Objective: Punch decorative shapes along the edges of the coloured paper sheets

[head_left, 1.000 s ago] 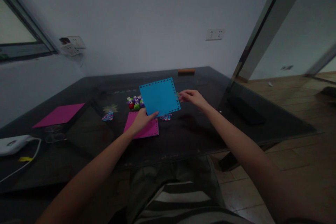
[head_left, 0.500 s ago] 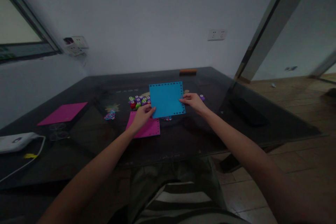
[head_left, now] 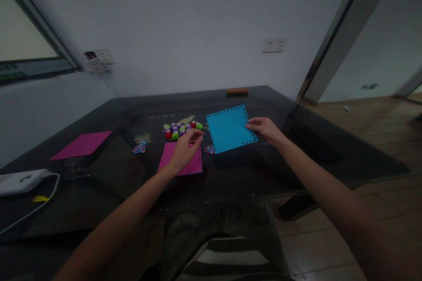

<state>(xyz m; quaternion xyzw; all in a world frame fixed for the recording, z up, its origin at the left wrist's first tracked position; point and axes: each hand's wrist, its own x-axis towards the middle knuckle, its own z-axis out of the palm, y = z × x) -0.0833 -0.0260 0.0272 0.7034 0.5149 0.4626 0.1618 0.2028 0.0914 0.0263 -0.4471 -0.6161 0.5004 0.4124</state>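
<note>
A blue square sheet [head_left: 229,129] with dark marks along its borders is tilted above the table. Its right edge is pinched by my right hand [head_left: 265,129]. My left hand [head_left: 186,147] is apart from the sheet, thumb and fingers curved with a gap and nothing visible between them. Beneath that hand lies a pink sheet [head_left: 166,157] with similar dotted borders, partly hidden. Just beyond are several small red, green and purple toys with big eyes [head_left: 176,133]. A little heap of pink and blue bits [head_left: 209,149] sits by the blue sheet's lower left corner.
Another pink sheet [head_left: 82,145] rests on the dark table [head_left: 227,189] at left, near a white device [head_left: 24,182] with a cable. A second heap of coloured bits [head_left: 140,147] lies left of the toys. A brown block [head_left: 237,91] is at the back, a dark flat object [head_left: 314,142] at right.
My left hand has let go of the blue sheet. My right hand has carried the sheet to the right and tilted it, uncovering more toys and the heap of bits.
</note>
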